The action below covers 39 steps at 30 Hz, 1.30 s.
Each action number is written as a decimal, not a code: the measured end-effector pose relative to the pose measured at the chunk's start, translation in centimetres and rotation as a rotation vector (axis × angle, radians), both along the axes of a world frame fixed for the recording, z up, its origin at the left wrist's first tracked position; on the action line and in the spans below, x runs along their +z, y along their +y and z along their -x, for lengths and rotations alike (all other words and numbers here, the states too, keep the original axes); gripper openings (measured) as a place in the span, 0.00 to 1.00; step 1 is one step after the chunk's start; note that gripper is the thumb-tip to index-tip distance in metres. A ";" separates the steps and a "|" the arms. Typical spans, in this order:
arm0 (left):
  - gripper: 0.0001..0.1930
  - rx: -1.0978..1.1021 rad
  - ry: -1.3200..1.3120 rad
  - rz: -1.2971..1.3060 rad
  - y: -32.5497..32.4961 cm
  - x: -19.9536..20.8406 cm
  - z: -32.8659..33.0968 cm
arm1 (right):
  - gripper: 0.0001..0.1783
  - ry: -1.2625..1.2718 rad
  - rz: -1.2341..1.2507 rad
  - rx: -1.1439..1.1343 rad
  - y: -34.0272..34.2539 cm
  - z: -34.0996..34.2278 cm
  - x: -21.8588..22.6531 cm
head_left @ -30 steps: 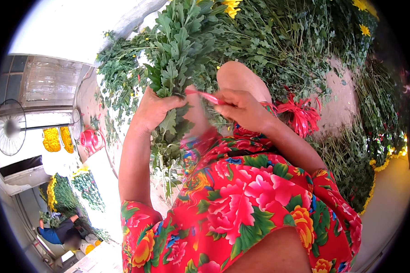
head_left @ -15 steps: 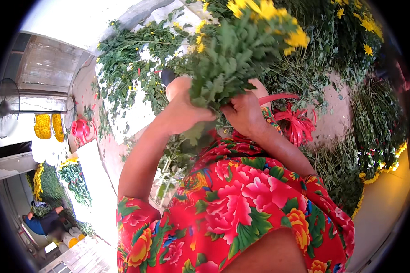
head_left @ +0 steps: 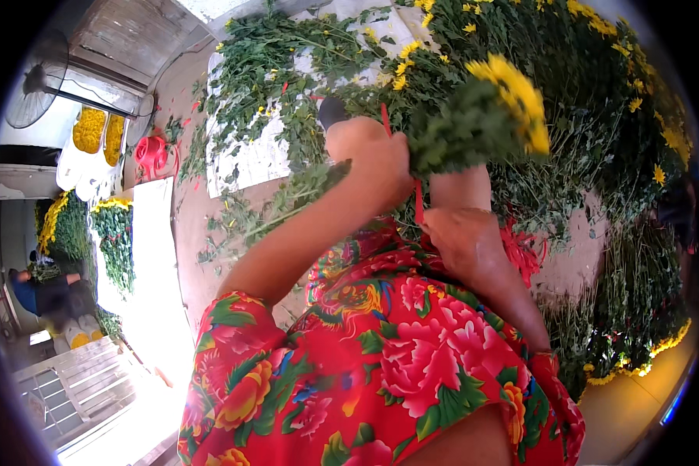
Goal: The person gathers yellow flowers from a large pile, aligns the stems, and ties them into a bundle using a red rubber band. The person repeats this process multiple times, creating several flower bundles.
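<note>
My left hand (head_left: 388,167) is closed around a leafy bunch of yellow chrysanthemums (head_left: 458,124), gripping it at the stems. The blooms point right and are slightly blurred; the stems run out leftward behind my forearm. A thin red plastic strip (head_left: 419,202) crosses the bunch, with one end standing up beyond my left hand. At its lower end, my right hand (head_left: 462,229) is closed, fingers pressed together on the strip. Beside my right forearm lies a bundle of red strips (head_left: 524,252).
Heaps of chrysanthemums (head_left: 629,140) fill the far right, and more stems (head_left: 629,287) lie to the right. Trimmed leaves cover a white sheet (head_left: 248,159) ahead. At left are a red plastic object (head_left: 154,157), a fan (head_left: 35,81) and another person (head_left: 54,295) farther off.
The bunch has tipped over to the right, from upright to nearly level. The red strip now crosses it, and my right hand has drawn down and away from my left hand.
</note>
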<state>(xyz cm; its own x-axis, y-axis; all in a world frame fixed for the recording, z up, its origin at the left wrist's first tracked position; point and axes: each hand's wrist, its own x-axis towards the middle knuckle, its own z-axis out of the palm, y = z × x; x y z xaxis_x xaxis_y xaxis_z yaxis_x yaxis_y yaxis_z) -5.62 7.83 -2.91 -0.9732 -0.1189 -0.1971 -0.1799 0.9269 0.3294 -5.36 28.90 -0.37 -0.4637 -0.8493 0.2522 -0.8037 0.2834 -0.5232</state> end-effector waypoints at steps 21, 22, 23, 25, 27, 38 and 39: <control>0.11 -0.427 0.365 -0.390 -3.0 -2.6 -0.1 | 0.06 -0.074 0.152 -0.357 -3.2 3.4 -5.4; 0.14 -0.369 0.400 -0.662 -2.7 -3.0 -0.5 | 0.06 -0.118 0.187 -0.355 -3.3 3.2 -4.9; 0.15 -0.182 0.193 -0.959 -2.5 -3.1 -0.5 | 0.06 -0.151 0.211 -0.374 -2.9 3.4 -4.3; 0.17 0.135 0.030 -1.363 -1.7 -4.1 -1.3 | 0.07 -0.330 0.278 -0.317 -2.3 4.1 -4.6; 0.17 0.251 0.132 -1.663 -1.1 -6.7 -1.4 | 0.08 -0.421 0.215 -0.274 -2.1 4.6 -4.2; 0.10 -0.068 0.264 -1.313 -0.7 -7.0 -1.0 | 0.05 -0.743 0.171 -0.099 -4.3 6.8 -1.0; 0.10 -0.105 0.232 -1.340 -0.7 -6.4 -1.2 | 0.05 -0.665 0.151 -0.092 -4.9 7.0 -0.9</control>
